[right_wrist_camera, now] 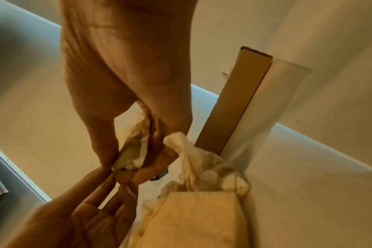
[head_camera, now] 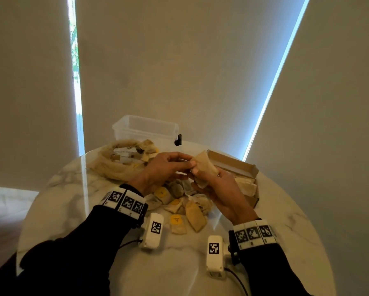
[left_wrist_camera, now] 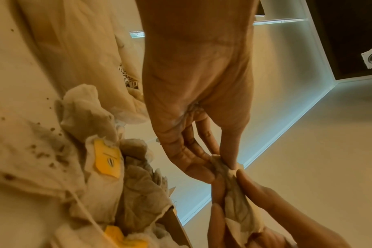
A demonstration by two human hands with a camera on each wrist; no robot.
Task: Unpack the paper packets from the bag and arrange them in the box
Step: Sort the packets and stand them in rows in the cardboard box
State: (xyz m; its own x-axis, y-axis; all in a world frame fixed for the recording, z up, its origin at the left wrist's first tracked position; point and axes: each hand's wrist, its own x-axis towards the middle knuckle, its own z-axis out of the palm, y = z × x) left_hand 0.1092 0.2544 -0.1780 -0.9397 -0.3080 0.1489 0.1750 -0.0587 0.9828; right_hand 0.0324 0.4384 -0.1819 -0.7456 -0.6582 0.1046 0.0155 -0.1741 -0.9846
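Loose tea bags [head_camera: 185,208] are lying nearest on the surface [head_camera: 76,189]; above them the right hand [head_camera: 219,189] and left hand [head_camera: 166,165] are both pinching one tea bag [head_camera: 203,167] — opposing pulls could be tearing its thin paper, spilling leaves short of the cardboard box [head_camera: 241,167] — the bag [head_camera: 117,161] farther left.

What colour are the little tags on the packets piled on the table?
Yellow. The tags show best in the left wrist view, on the pale packets.
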